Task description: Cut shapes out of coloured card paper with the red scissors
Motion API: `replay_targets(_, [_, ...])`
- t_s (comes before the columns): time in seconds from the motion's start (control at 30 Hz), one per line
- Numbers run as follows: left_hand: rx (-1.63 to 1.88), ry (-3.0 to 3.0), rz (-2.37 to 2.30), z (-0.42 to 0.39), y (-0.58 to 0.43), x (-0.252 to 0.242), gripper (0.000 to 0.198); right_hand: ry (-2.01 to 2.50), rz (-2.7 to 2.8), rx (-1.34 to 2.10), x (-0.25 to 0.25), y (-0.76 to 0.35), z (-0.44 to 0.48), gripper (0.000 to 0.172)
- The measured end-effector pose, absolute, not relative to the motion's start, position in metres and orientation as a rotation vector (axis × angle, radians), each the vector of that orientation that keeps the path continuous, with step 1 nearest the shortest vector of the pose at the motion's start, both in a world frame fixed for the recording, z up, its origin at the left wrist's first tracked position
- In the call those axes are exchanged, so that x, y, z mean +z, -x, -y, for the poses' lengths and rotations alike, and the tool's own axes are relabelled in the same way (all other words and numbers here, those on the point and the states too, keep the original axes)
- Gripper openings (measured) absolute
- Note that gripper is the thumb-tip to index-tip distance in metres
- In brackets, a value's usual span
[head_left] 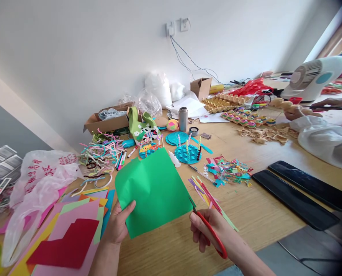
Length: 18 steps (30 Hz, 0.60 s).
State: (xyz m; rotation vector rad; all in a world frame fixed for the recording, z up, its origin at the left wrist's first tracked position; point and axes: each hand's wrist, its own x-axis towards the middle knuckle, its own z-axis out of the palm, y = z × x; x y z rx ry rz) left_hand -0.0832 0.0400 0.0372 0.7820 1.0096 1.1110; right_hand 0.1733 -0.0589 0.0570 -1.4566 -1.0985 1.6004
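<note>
My left hand grips the left edge of a green sheet of paper, thumb on top and fingers behind it. The sheet is held above the table, slightly bent. My right hand is closed around red-handled scissors, whose dark blades meet the sheet's right edge. Just beyond the scissors lie thin coloured paper strips. Left of my left hand is a stack of coloured paper, with a dark red sheet on top.
Paper scraps, two black phones and blue discs with pipe cleaners lie on the table. A steel bottle stands behind. At the right, another person's hand is near cut egg cartons; a white fan stands beyond.
</note>
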Motion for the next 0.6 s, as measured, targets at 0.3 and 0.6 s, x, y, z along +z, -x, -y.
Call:
replay_targets(0.3, [1.083,-0.759,-0.968,-0.041,0.086,0.033,0.060,1.479,1.065,1.612,0.055,-0.175,0.059,0.060])
replay_targets(0.6, [1.115,-0.767,-0.976,-0.041,0.087,0.035,0.063,1.563,1.067,1.538,0.046,-0.173,0.056,0.051])
